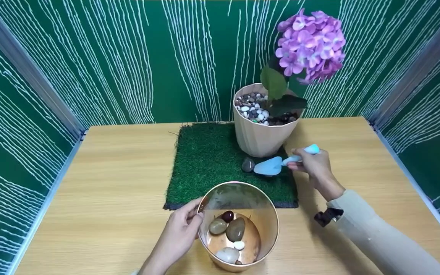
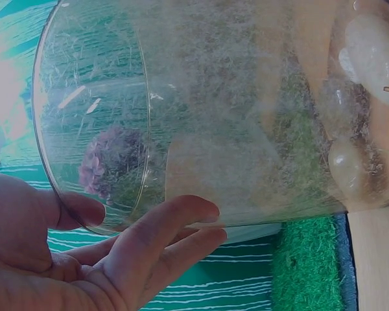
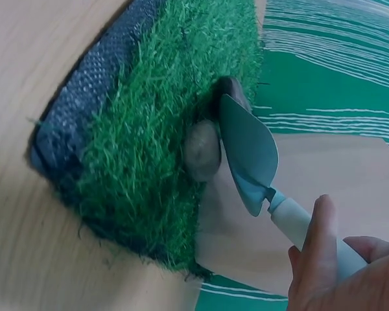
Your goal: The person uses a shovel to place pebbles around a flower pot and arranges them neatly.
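Note:
My left hand [image 1: 177, 231] grips the rim of a clear, amber-tinted container [image 1: 269, 223], thumb on one side and fingers on the other. Several smooth stones lie on its bottom, among them a brown one [image 1: 236, 229] and a small white one [image 1: 239, 245]. My right hand [image 1: 316, 168] holds a light blue trowel [image 1: 268, 166] by its handle. The blade hangs low over the grass mat, its tip beside a dark grey stone [image 1: 248, 165]. A brownish stone [image 3: 202, 152] on the mat shows by the blade in the right wrist view, mostly hidden under it from the head.
Behind the trowel stands a beige pot [image 1: 260, 135] of pebbles with a purple hydrangea [image 1: 311, 46], on the green grass mat [image 1: 201, 164]. A wooden table [image 1: 117, 183] lies beneath. Green walls [image 1: 189, 57] with white streaks enclose the back and sides.

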Tool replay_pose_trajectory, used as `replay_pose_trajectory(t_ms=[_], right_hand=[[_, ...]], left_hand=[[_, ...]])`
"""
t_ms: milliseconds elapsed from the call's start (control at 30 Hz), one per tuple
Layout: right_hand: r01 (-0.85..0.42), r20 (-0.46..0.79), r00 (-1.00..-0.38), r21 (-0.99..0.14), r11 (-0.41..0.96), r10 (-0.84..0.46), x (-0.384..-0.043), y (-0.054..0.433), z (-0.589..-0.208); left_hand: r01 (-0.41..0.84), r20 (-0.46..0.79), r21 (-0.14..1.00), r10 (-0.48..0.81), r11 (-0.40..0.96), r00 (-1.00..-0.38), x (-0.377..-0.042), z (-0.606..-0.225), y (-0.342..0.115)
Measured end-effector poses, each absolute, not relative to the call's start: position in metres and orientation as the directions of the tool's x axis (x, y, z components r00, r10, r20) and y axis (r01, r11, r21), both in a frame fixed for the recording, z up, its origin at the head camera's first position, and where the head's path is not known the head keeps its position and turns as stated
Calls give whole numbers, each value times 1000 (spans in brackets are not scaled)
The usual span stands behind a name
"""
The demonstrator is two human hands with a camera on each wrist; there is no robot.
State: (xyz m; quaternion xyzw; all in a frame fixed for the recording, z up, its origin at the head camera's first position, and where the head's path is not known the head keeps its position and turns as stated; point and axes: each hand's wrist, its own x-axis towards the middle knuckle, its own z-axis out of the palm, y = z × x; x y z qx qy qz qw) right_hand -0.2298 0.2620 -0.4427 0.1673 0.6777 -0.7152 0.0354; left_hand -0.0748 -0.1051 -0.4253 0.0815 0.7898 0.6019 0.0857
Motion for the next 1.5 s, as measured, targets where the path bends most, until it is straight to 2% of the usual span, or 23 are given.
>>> replay_pose_trajectory(t_ms=[367,667,1067,1267,1500], right_hand=[[226,-255,-959,-952,-206,128,-212,278,-418],[165,-174,-984,-966,-199,27,-183,278,-380],[15,-7,-999,-972,-235,-35,-152,259,-345],[-11,21,-998,-984,-179,-59,-140,245,-338],[-65,68,-984,-998,-21,-166,-128,223,-339]], left_hand=[[21,-38,971,240,237,-970,-74,-428,-106],[14,-48,973,259,231,-965,-76,-426,-108],[21,-36,977,263,210,-964,-80,-427,-111],[13,-47,974,258,226,-965,-81,-427,-111],[2,-58,974,258,228,-964,-79,-425,-111]])
